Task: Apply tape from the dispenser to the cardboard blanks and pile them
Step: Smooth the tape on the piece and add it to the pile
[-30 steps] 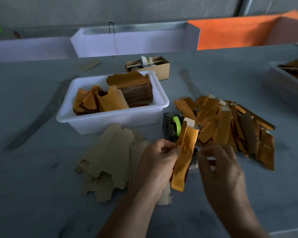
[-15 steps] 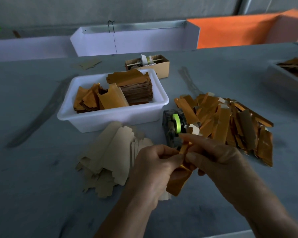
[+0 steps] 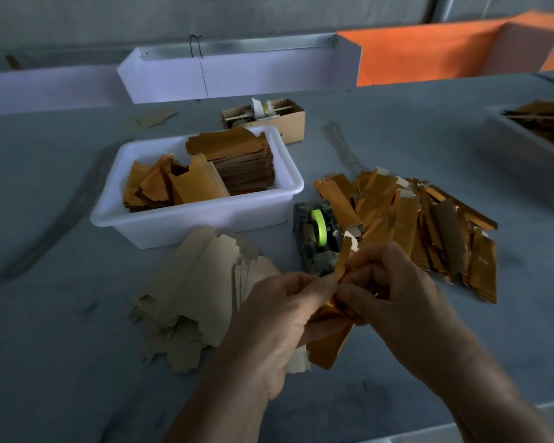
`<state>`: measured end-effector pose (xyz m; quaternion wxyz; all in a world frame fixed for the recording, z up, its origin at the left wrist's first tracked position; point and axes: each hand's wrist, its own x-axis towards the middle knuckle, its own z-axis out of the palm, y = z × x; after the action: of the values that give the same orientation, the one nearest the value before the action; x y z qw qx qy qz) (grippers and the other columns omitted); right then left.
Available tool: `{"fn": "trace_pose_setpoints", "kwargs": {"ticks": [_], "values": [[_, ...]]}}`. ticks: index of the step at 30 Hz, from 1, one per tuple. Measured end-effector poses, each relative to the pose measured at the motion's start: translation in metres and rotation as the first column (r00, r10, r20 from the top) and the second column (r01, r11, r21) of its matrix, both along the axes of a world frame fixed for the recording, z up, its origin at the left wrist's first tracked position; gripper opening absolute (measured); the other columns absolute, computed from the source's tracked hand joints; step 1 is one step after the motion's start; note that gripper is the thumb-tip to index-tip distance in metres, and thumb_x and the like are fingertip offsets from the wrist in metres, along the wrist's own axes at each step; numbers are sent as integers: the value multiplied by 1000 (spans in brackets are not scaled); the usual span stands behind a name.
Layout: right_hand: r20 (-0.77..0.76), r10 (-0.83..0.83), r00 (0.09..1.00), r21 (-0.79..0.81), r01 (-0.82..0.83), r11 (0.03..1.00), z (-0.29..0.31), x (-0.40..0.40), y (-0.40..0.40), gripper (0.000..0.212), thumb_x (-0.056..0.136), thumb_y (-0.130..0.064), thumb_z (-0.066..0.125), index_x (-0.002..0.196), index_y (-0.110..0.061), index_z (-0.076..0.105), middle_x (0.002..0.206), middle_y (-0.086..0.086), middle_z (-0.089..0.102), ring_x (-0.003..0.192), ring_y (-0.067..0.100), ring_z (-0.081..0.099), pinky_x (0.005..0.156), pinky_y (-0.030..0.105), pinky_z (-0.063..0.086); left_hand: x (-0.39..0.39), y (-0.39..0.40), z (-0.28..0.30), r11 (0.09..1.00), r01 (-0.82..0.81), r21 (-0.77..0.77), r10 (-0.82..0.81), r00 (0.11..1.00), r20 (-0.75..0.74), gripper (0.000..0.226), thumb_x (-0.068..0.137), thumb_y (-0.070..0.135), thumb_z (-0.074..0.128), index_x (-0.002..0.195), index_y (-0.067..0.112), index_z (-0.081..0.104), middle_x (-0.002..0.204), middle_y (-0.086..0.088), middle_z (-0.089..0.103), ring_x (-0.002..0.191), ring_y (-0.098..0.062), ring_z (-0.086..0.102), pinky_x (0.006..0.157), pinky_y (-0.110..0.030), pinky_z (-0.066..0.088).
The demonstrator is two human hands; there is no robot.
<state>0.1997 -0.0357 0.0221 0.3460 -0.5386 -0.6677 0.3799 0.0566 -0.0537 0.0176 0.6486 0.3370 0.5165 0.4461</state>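
Gold-faced cardboard blank (image 3: 325, 342), long and narrow, hangs tilted between our two hands above the grey tabletop (image 3: 61, 362). Our left hand (image 3: 279, 321) has its grip pinched on the blank's left edge near the middle, and our right hand (image 3: 394, 298) has its grip curled round the upper part, fingers closed over it. Just behind our hands stands the dark tape dispenser with a lime-green roll (image 3: 319, 231). A loose pile of gold blanks (image 3: 429, 225) lies to its right, touching it. Pale brown blanks lying face down (image 3: 199, 292) spread to our left. Farther back sits a white plastic tub (image 3: 205, 219) holding more gold blanks.
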Motion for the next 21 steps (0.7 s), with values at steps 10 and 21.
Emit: {"fn": "trace_pose_setpoints", "kwargs": {"ticks": [10,21], "values": [[189,-134,973,104,116,988,2,-11,-1,27,79,-28,71,89,-29,46,72,-9,64,65,1,62,51,11,47,11,-2,-4,947,-192,258,271,907,-321,16,87,8,63,73,12,70,66,-3,72,61,-15,71,54,-23,55],[307,-140,941,125,106,987,15,-15,4,35,72,-43,71,92,-25,49,72,-10,60,64,4,60,54,17,49,13,-8,-7,882,-268,387,411,840,-354,14,85,9,64,72,14,70,66,-4,70,66,-21,69,67,-46,58]]}}
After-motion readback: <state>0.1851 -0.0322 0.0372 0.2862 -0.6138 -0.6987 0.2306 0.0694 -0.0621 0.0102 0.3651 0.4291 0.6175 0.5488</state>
